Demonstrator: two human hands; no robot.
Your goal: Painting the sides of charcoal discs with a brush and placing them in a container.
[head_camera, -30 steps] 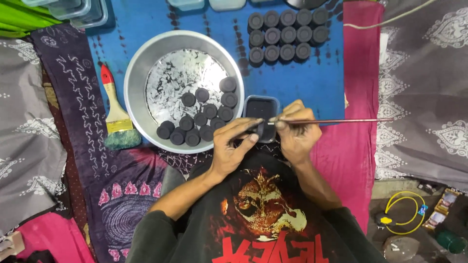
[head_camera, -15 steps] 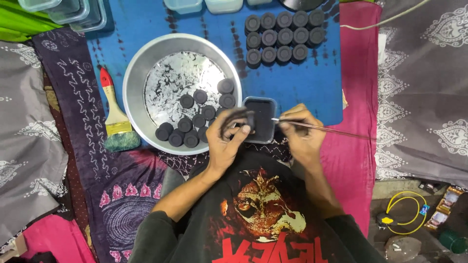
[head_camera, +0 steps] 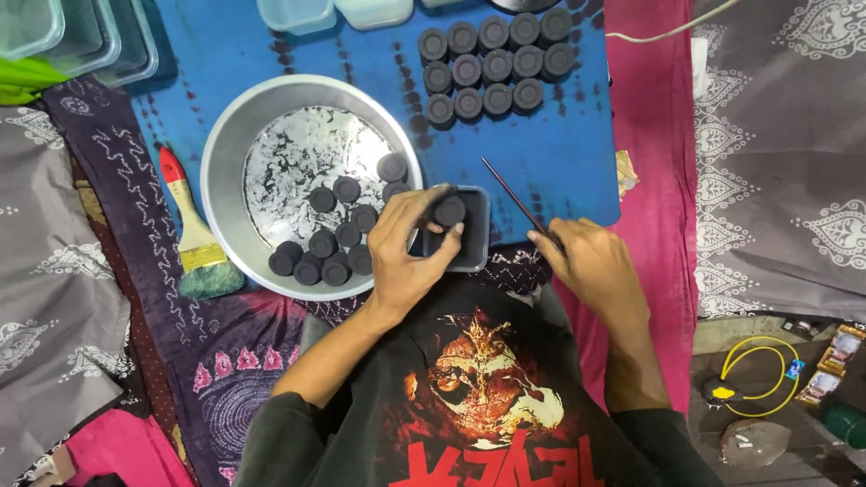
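Since before, our left hand [head_camera: 408,248] lifted a black disc [head_camera: 448,210] over the small tray [head_camera: 473,236], pinching it. Our right hand [head_camera: 591,266] grips the thin stick [head_camera: 516,196], now angled away.

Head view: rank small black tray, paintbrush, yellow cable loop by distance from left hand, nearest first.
1. Small black tray: touching the left hand, just to its right.
2. Paintbrush: well off to the left, beside the metal bowl.
3. Yellow cable loop: far right, low on the floor.

Basin [head_camera: 225,153]: dull metal, soot-stained inside. Black discs [head_camera: 347,189]: matt, powdery surface. Brush [head_camera: 185,203]: glossy red-tipped wooden handle; blue mat [head_camera: 559,153]: cloth.
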